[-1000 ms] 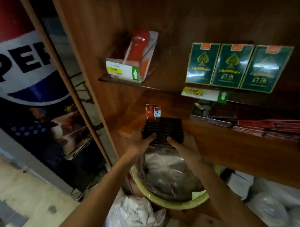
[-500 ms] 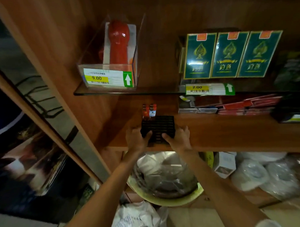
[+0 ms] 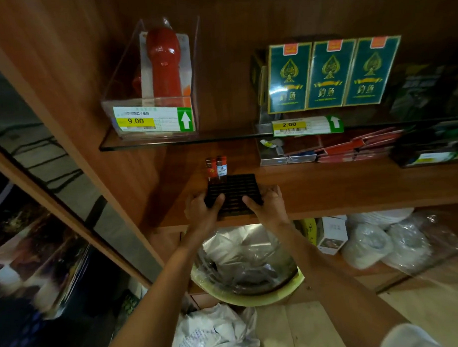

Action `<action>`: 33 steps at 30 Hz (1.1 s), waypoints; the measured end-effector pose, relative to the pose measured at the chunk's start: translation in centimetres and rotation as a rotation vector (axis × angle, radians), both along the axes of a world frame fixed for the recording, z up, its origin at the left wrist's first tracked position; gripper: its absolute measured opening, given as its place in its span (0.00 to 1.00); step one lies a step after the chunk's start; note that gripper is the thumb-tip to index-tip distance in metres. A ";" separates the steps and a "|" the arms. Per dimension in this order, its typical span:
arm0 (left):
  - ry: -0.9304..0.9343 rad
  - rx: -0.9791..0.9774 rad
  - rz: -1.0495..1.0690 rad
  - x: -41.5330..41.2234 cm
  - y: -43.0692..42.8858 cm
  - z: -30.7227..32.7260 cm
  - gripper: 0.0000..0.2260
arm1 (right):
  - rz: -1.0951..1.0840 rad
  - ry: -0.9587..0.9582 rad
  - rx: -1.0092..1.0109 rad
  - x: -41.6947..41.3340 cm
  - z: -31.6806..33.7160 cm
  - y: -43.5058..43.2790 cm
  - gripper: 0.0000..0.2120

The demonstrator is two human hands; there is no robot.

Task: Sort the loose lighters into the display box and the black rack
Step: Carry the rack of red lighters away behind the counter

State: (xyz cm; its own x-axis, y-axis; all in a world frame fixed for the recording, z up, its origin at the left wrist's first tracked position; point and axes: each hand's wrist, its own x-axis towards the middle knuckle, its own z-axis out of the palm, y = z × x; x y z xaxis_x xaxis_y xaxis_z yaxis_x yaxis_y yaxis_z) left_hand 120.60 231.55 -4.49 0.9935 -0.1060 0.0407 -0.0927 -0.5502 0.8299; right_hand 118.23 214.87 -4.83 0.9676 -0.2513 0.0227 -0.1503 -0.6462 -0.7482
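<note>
Head: black rack (image 3: pixel 233 192) between 2 hands (image 3: pixel 204 213) (image 3: pixel 271 207)

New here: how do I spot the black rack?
Find the wooden shelf below the glass shelf. At its front edge the left hand and right hand grip the black rack. It alone is a grid of slots, two lighters at its back corner.

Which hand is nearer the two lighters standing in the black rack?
Left. The left hand grips the black rack at its near-left edge, below the lighters; the right hand grips its near-right edge, farther across.
</note>
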 end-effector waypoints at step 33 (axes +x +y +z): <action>-0.123 0.111 -1.395 -44.3 -48.4 -7.6 0.16 | -1.264 -0.029 0.125 -68.1 -6.9 -31.7 0.14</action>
State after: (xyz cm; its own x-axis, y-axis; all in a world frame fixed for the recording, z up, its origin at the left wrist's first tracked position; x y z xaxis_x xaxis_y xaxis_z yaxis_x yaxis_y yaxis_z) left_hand 76.32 183.17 -12.09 0.0597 -0.9972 0.0453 -0.6775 -0.0072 0.7355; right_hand 50.17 183.21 -11.76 0.0526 -0.9973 -0.0507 -0.5907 0.0099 -0.8068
